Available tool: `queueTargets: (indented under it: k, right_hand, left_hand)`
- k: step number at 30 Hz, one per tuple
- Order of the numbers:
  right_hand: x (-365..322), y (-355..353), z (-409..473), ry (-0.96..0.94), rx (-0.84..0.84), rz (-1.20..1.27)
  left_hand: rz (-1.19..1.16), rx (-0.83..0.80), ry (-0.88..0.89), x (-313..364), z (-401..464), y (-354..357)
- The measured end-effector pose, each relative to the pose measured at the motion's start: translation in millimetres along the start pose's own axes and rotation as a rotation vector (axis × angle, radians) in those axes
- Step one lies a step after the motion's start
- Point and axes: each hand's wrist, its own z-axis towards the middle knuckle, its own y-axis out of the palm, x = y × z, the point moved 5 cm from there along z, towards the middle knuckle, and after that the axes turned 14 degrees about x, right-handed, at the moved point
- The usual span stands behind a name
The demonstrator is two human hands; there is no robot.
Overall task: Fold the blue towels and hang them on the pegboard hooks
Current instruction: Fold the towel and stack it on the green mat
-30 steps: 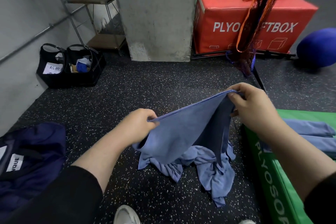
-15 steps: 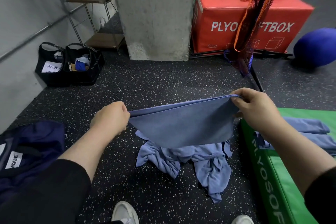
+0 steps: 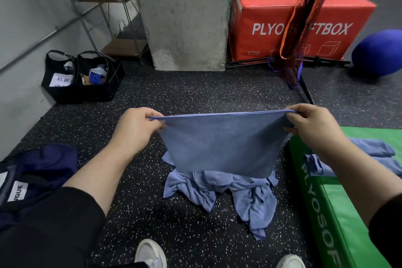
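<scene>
A blue towel (image 3: 221,143) hangs flat in front of me, stretched taut along its top edge. My left hand (image 3: 137,129) pinches its upper left corner and my right hand (image 3: 313,126) pinches its upper right corner. Below it a crumpled heap of blue towels (image 3: 235,193) lies on the black speckled floor. Two more blue towels (image 3: 369,150) lie on the green plyo box (image 3: 339,213) at the right, partly hidden by my right forearm. No pegboard or hooks are in view.
A concrete pillar (image 3: 185,15) stands ahead, with a red plyo box (image 3: 293,22) and a hanging net bag (image 3: 300,28) to its right. A blue ball (image 3: 378,52) lies far right. Black baskets (image 3: 82,76) and a wire shelf (image 3: 108,19) line the left wall. A dark bag (image 3: 32,176) sits near left.
My hands have spread apart, the left one moving left, pulling the towel from a slack drape into a flat, taut sheet with its top edge level.
</scene>
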Motion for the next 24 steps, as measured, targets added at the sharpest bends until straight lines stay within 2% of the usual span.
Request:
queueTargets:
  k: [4, 7, 10, 13, 17, 19, 21, 24]
  right_hand:
    - [0.2, -0.8, 1.2, -0.053, 0.003, -0.09]
    - [-2.7, -3.7, 2.6, -0.157, 0.034, -0.257]
    - [-6.6, -6.2, 1.2, -0.182, 0.012, -0.336]
    - [-5.4, -6.7, 2.6, -0.185, -0.007, -0.395]
    - [-0.4, -8.1, 6.6, -0.134, -0.008, -0.499]
    - [3.6, -5.5, 7.7, -0.106, -0.04, -0.578]
    - [0.9, 1.8, 4.9, -0.143, -0.061, -0.616]
    - [-25.6, 27.6, -17.1, -0.317, -0.181, -0.438]
  left_hand:
    - [0.019, 0.097, 0.089, 4.5, 4.9, -7.7]
    - [0.018, 0.113, 0.129, 4.7, 6.9, -6.5]
    - [-0.082, 0.095, 0.103, 4.0, 8.4, -3.2]
    - [-0.288, 0.104, 0.074, 10.4, 8.0, -3.3]
    - [-0.465, 0.115, 0.055, 27.7, 4.6, 2.0]
    - [-0.444, 0.069, 0.108, 38.3, 3.0, 9.2]
    - [-0.326, -0.017, 0.228, 52.6, -1.5, 19.7]
    - [-0.205, -0.174, 0.389, 78.2, -18.0, 39.5]
